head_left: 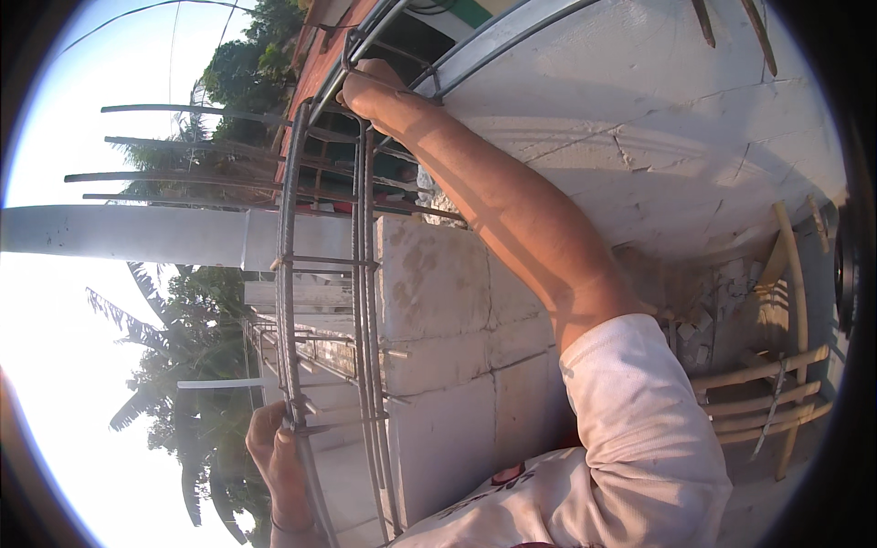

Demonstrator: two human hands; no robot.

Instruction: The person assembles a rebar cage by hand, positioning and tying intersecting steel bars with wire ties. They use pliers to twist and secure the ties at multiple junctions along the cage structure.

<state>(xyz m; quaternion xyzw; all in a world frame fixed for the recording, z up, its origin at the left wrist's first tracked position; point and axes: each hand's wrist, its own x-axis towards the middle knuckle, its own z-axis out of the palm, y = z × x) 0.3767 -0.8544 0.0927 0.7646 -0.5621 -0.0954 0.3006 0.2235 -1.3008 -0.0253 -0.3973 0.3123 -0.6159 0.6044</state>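
Observation:
A rebar cage (285,210) of long ribbed bars, joined by square stirrups, runs from the lower edge up to the top of the view. My right hand (367,84) is closed around its upper stretch, by a stirrup, with the arm stretched out across the view. Lower down at the left, my left hand (277,452) has its fingers curled against the outer bar, where a stirrup (333,424) meets it. Whether that hand also holds a bit of wire I cannot make out.
Pale block walls (434,283) stand beside the cage and fill the upper right. Bare rebar ends (174,178) and a grey beam (128,230) jut out at the left. Wooden poles (763,402) and rubble (713,310) are at the right; trees (196,320) stand beyond.

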